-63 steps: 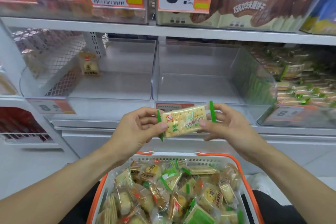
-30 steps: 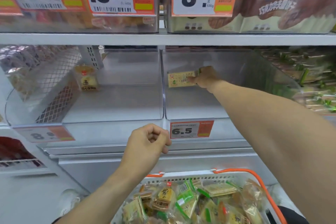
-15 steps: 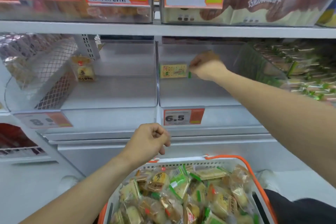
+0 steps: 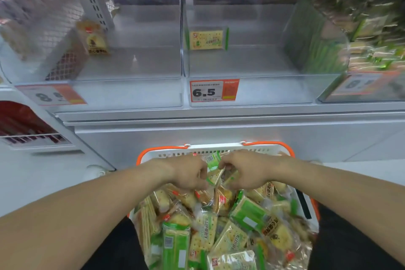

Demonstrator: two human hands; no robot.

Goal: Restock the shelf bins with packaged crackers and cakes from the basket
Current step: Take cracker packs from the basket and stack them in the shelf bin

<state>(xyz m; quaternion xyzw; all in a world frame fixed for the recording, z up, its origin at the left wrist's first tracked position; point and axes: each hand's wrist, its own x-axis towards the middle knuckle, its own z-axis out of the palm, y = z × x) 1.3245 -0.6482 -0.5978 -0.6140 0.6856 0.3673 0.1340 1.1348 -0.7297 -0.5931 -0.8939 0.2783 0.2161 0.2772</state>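
Both hands are down at the far end of the basket (image 4: 268, 144), knuckles up, wrists level, forearms running in from either side. The left hand (image 4: 186, 174) has its fingers curled under, and the grip seems to close on the edge of a small wrapped packet (image 4: 213, 178) that stands up between the two hands. The right hand (image 4: 247, 171) mirrors it, fingers bent down toward the same packet's other edge. Whether each grip actually pinches the film or only touches it, I cannot tell: the fingertips are hidden under the knuckles and the picture is blurred there.

These packets look light, a thin crackly film around a stiff, brittle cracker or a soft little cake. The film is likely slippery and will slide against its neighbours, so the sealed end flaps, the green strips at either short side, are the safest places to take hold. Squeezing across the flat middle could snap the crackers inside. A light pinch at the ends should be enough.

Below and nearer than the grip lies the rest of the heap (image 4: 219, 237), loosely piled. Above and beyond the grip, up on the shelf, one cracker pack (image 4: 207, 39) stands on edge at the back of the clear bin (image 4: 263, 92) with the 6.5 price tag (image 4: 213, 91). The bin to the left (image 4: 131, 94) holds a single cake packet (image 4: 95, 39).
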